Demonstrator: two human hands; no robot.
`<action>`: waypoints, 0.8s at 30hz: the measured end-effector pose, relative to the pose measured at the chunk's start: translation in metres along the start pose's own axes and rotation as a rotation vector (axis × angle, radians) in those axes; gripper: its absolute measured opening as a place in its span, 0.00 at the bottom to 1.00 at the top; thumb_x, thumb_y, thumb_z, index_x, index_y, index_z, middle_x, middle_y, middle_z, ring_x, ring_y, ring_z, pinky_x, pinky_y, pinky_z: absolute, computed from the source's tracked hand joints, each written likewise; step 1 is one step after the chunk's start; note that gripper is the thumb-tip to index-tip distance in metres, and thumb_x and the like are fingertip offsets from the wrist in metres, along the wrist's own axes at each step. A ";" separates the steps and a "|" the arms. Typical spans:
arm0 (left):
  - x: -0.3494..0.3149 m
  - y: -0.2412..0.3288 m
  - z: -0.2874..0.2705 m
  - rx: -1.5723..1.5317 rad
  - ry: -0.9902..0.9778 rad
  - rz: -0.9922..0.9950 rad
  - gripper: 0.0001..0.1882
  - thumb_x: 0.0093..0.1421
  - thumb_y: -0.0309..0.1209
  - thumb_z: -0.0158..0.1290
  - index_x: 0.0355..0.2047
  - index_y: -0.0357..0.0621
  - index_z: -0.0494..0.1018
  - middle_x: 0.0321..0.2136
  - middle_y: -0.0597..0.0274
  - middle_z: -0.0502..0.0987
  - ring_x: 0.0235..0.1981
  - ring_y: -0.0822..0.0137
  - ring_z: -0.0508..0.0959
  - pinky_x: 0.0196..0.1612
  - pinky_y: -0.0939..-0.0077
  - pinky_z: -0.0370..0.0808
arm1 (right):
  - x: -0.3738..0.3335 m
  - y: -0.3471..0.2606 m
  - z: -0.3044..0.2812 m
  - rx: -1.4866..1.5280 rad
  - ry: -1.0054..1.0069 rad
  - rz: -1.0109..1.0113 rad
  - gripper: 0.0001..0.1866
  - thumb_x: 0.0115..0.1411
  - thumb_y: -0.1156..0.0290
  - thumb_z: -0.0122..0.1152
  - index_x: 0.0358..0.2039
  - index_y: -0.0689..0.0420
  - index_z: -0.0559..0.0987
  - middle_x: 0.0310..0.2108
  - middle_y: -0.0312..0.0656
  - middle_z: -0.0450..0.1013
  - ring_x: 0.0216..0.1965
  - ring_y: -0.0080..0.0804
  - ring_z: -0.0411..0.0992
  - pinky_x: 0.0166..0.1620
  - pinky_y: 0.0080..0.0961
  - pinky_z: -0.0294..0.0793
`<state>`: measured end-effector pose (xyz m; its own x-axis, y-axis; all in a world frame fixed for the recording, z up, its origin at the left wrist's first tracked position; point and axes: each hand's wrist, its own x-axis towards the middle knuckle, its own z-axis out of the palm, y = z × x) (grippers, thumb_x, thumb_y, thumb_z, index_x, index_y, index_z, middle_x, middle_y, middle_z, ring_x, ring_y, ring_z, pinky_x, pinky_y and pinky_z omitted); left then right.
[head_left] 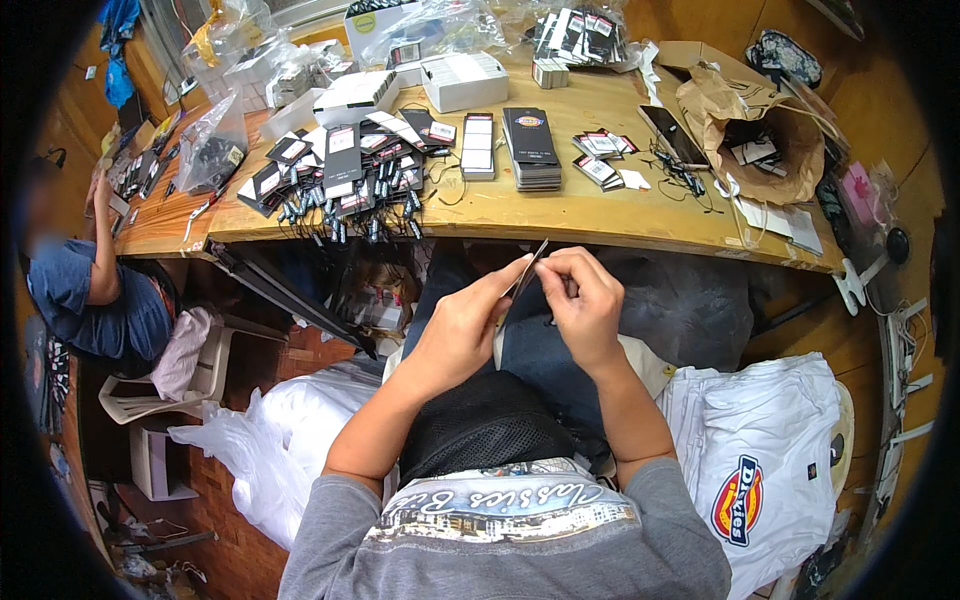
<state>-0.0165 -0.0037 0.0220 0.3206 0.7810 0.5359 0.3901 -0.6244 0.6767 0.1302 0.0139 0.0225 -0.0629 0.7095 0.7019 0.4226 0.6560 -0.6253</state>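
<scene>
Just in front of the table's near edge, my left hand (462, 328) holds a dark hang tag (528, 268) between thumb and fingers. The tag is seen almost edge-on. My right hand (586, 305) is closed, its curled fingers pinching at the tag's upper edge; any cord between them is too small to make out. Beyond my hands stands a neat stack of black hang tags (531, 140). Beside it lies a narrower stack of white-faced tags (478, 148). To the left is a loose heap of strung black tags (345, 170), their cords and small fasteners hanging toward the table edge.
Across the wooden table (470, 215) are white boxes (464, 80), a few loose tags (600, 160), a phone (673, 137) and a paper bag (760, 130). Folded white shirts (770, 450) lie at my right, a plastic bag (270, 450) at my left. Another person (95, 290) sits far left.
</scene>
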 end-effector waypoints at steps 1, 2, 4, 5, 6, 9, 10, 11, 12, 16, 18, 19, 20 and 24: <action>0.006 0.002 -0.003 -0.047 -0.003 0.073 0.22 0.47 0.13 0.41 0.45 0.37 0.62 0.43 0.47 0.65 0.41 0.54 0.70 0.42 0.75 0.66 | 0.000 0.002 0.000 0.011 0.004 0.000 0.05 0.43 0.82 0.56 0.20 0.64 0.68 0.19 0.44 0.67 0.19 0.33 0.67 0.21 0.21 0.65; 0.007 0.005 -0.006 0.030 0.042 0.045 0.19 0.49 0.13 0.39 0.43 0.35 0.64 0.39 0.51 0.65 0.39 0.59 0.70 0.42 0.78 0.66 | 0.000 0.005 0.001 0.023 0.008 0.000 0.05 0.43 0.82 0.56 0.20 0.64 0.69 0.19 0.43 0.67 0.19 0.32 0.67 0.21 0.21 0.65; 0.006 -0.010 -0.003 -0.210 0.232 -0.083 0.16 0.50 0.14 0.39 0.40 0.34 0.66 0.34 0.57 0.65 0.35 0.66 0.71 0.38 0.83 0.67 | -0.004 0.003 0.003 0.034 0.004 -0.016 0.05 0.43 0.82 0.57 0.20 0.64 0.69 0.20 0.43 0.67 0.19 0.33 0.67 0.21 0.21 0.65; 0.005 -0.005 -0.001 -0.340 0.301 -0.157 0.13 0.51 0.14 0.42 0.37 0.33 0.67 0.31 0.61 0.65 0.33 0.75 0.71 0.35 0.87 0.67 | -0.005 0.001 0.004 0.035 -0.005 -0.039 0.05 0.42 0.82 0.57 0.20 0.64 0.69 0.20 0.44 0.67 0.20 0.34 0.68 0.22 0.21 0.66; 0.005 -0.005 0.000 -0.286 0.340 -0.162 0.12 0.49 0.15 0.46 0.35 0.33 0.68 0.28 0.64 0.67 0.31 0.77 0.70 0.33 0.89 0.66 | -0.006 0.001 0.005 0.029 0.001 -0.085 0.06 0.42 0.82 0.57 0.20 0.63 0.69 0.20 0.44 0.67 0.21 0.34 0.68 0.23 0.21 0.67; 0.000 0.000 0.008 -0.365 0.440 -0.224 0.09 0.45 0.15 0.49 0.30 0.33 0.70 0.24 0.61 0.73 0.28 0.76 0.73 0.30 0.86 0.70 | -0.007 -0.004 0.006 0.009 0.020 -0.162 0.07 0.40 0.83 0.58 0.20 0.63 0.69 0.20 0.44 0.67 0.21 0.35 0.68 0.23 0.22 0.67; 0.001 0.001 0.008 -0.322 0.435 -0.147 0.10 0.45 0.14 0.49 0.30 0.33 0.70 0.23 0.59 0.74 0.26 0.75 0.74 0.28 0.86 0.69 | -0.007 -0.005 0.006 0.002 0.032 -0.182 0.07 0.40 0.83 0.58 0.21 0.63 0.69 0.20 0.44 0.67 0.21 0.35 0.68 0.23 0.22 0.67; 0.002 0.002 0.005 -0.231 0.406 -0.090 0.11 0.44 0.14 0.49 0.31 0.34 0.70 0.23 0.58 0.73 0.25 0.74 0.74 0.27 0.85 0.69 | -0.007 -0.005 0.006 -0.005 0.045 -0.201 0.08 0.40 0.83 0.58 0.21 0.63 0.69 0.20 0.43 0.67 0.21 0.35 0.68 0.23 0.22 0.67; 0.003 0.003 0.003 -0.139 0.378 -0.033 0.12 0.44 0.14 0.49 0.31 0.34 0.71 0.23 0.57 0.73 0.24 0.72 0.74 0.26 0.85 0.69 | -0.007 -0.006 0.006 -0.006 0.047 -0.204 0.08 0.40 0.83 0.58 0.21 0.63 0.69 0.20 0.44 0.67 0.21 0.35 0.68 0.23 0.22 0.67; 0.003 0.006 0.001 -0.062 0.337 0.048 0.14 0.42 0.13 0.48 0.32 0.35 0.71 0.23 0.55 0.73 0.23 0.69 0.74 0.25 0.83 0.69 | -0.007 -0.011 0.004 -0.019 0.063 -0.206 0.08 0.39 0.84 0.58 0.21 0.63 0.69 0.20 0.44 0.67 0.21 0.36 0.68 0.23 0.23 0.67; 0.002 0.007 0.000 -0.039 0.323 0.072 0.15 0.42 0.13 0.48 0.32 0.36 0.71 0.24 0.55 0.73 0.22 0.67 0.74 0.24 0.82 0.69 | -0.007 -0.013 0.004 -0.020 0.070 -0.184 0.08 0.39 0.84 0.58 0.21 0.63 0.69 0.20 0.44 0.67 0.21 0.36 0.68 0.23 0.23 0.67; 0.002 0.007 0.000 -0.027 0.320 0.086 0.14 0.42 0.12 0.47 0.32 0.35 0.71 0.24 0.54 0.73 0.23 0.67 0.74 0.25 0.82 0.69 | -0.008 -0.014 0.004 -0.016 0.071 -0.167 0.08 0.39 0.84 0.58 0.21 0.63 0.69 0.20 0.44 0.67 0.21 0.36 0.68 0.23 0.23 0.67; 0.001 0.007 0.000 -0.014 0.316 0.100 0.14 0.42 0.12 0.47 0.31 0.35 0.71 0.25 0.54 0.73 0.24 0.66 0.74 0.26 0.83 0.69 | -0.009 -0.014 0.004 -0.011 0.072 -0.149 0.08 0.39 0.84 0.58 0.21 0.63 0.69 0.20 0.44 0.67 0.21 0.36 0.68 0.23 0.23 0.67; 0.001 0.003 0.002 0.019 0.343 0.233 0.15 0.41 0.13 0.48 0.32 0.37 0.71 0.28 0.53 0.73 0.26 0.63 0.75 0.28 0.80 0.71 | -0.011 -0.014 0.004 0.011 0.060 -0.110 0.08 0.39 0.84 0.58 0.21 0.63 0.69 0.20 0.44 0.67 0.20 0.36 0.68 0.23 0.23 0.67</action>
<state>-0.0135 -0.0049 0.0230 0.0974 0.5744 0.8127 0.3584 -0.7821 0.5098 0.1214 -0.0020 0.0227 -0.0542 0.6166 0.7854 0.4059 0.7322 -0.5469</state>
